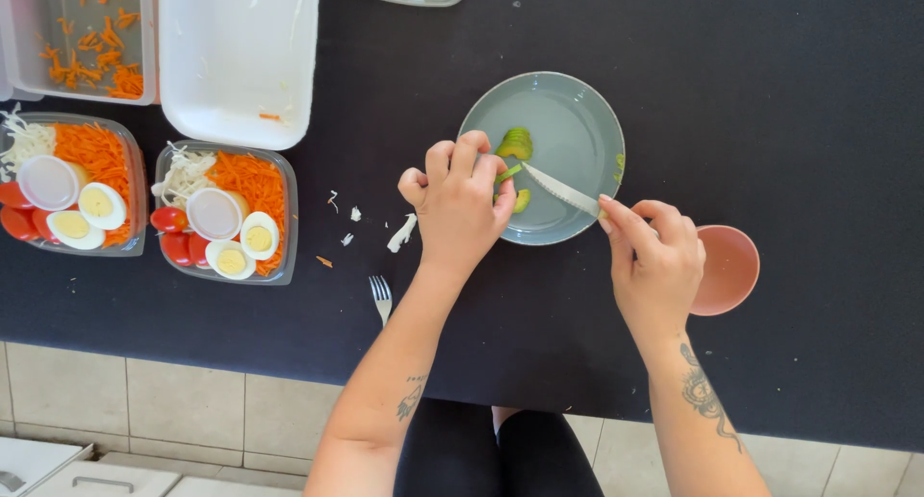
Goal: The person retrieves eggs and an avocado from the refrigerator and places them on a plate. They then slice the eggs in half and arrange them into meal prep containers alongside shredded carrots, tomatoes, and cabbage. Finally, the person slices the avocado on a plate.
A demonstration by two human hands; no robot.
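Forearms enter from 6 o'clock, both bare, over a black table (pixel 789 93). Left hand (pixel 460 201) is curled narrow, fingertips pinning a piece of avocado (pixel 508 174) on the grey plate (pixel 577 102) at its 8 o'clock edge. Right hand (pixel 656 258) is closed around the handle of a serrated knife (pixel 561 190), forefinger along the spine; blade runs toward 10 o'clock and its tip meets the pinned piece.

Judgement on the cut: keep left fingertips tucked back from the blade, saw lightly with the serrations rather than pressing down, since soft flesh will likely smear; hold the plate steady so it does not slide.

Count on the plate: one fanned stack of avocado slices (pixel 516 143) at 11 o'clock of the left hand; one further bit (pixel 522 201) just under the blade; a green smear at the plate's 3 o'clock rim.

Other items:
- 1 pink bowl (pixel 731 266), at 3 o'clock of the right hand, partly hidden by it.
- 1 fork (pixel 381 295), at 8 o'clock of the left hand.
- 2 filled salad containers (pixel 227 213), far at 9 o'clock; each shows 2 egg halves, 1 small lidded cup, shredded carrot, white shreds, cherry tomatoes.
- 1 empty white tray (pixel 239 54).
- 1 clear tub with carrot scraps (pixel 82 35).
- White shreds (pixel 401 232) scattered just left of the left hand.
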